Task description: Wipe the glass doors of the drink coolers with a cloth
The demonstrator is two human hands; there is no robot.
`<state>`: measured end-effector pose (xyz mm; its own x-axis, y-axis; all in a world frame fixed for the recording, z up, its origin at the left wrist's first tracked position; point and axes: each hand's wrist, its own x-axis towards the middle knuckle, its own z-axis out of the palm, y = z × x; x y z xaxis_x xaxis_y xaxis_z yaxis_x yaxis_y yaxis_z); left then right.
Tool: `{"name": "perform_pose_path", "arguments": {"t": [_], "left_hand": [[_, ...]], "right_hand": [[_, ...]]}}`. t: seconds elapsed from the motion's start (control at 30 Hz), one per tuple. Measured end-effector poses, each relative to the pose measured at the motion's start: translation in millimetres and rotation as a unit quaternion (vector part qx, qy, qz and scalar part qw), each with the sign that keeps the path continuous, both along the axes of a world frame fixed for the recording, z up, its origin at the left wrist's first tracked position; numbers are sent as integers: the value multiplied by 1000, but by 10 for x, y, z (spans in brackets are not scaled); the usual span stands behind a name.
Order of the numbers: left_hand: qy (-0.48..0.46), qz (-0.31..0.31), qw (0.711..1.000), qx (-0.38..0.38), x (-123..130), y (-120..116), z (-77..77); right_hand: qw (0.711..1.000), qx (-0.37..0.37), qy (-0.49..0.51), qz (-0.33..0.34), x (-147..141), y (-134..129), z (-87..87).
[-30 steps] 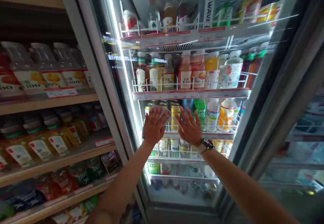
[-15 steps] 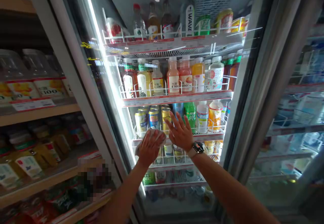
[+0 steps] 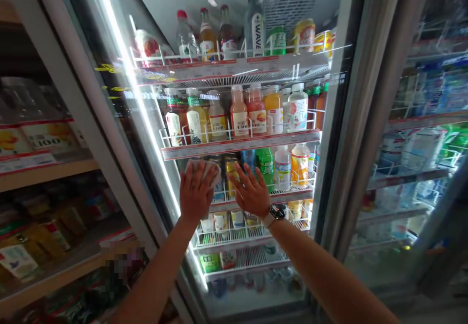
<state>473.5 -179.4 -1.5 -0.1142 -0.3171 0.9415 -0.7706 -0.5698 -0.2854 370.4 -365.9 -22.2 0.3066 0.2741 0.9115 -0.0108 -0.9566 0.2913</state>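
My left hand lies over a crumpled pale cloth, pressing it to the glass door of a lit drinks cooler. The cloth's edge shows above and beside the fingers. Apart from it, to the right, my right hand has its fingers spread, palm toward the glass, and holds nothing; whether it touches the glass is hard to tell. A watch is on the right wrist. Behind the hands, through the glass, stand cans and a green bottle on a wire shelf, partly hidden.
Inside the cooler, more shelves carry bottles, such as a pink juice bottle, and cups. A metal door frame runs down the right, with another cooler beyond. At left, wooden shelves hold bottles and packets.
My left hand has moved up and left across the glass with the cloth. My right hand stays spread at about the same spot. The view has shifted slightly right.
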Motion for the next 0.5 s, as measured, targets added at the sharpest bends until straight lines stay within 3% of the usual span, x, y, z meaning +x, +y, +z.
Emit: {"name": "perform_pose_path", "arguments": {"t": [0.07,0.1,0.13,0.2,0.3,0.5], "left_hand": [[14,-9,999,-29,-28,-84,292],[15,-13,999,-35,-50,-119,364],[12,-16,999,-39,-73,-145,383],[-5,-20,999,-36,-104,-173,284],[-26,-20,999,-21,-97,-160,-101],[-42,1,999,35,-65,-56,-1108]], "right_hand": [[1000,1,-3,-3,1,0,-3],[1000,3,-3,-4,1,-1,-5],[1000,5,-3,-4,1,-1,-7],[1000,7,-5,-4,-1,-2,-8],[1000,1,-9,-3,-5,-1,-6],[1000,-3,-20,-4,1,8,1]]}}
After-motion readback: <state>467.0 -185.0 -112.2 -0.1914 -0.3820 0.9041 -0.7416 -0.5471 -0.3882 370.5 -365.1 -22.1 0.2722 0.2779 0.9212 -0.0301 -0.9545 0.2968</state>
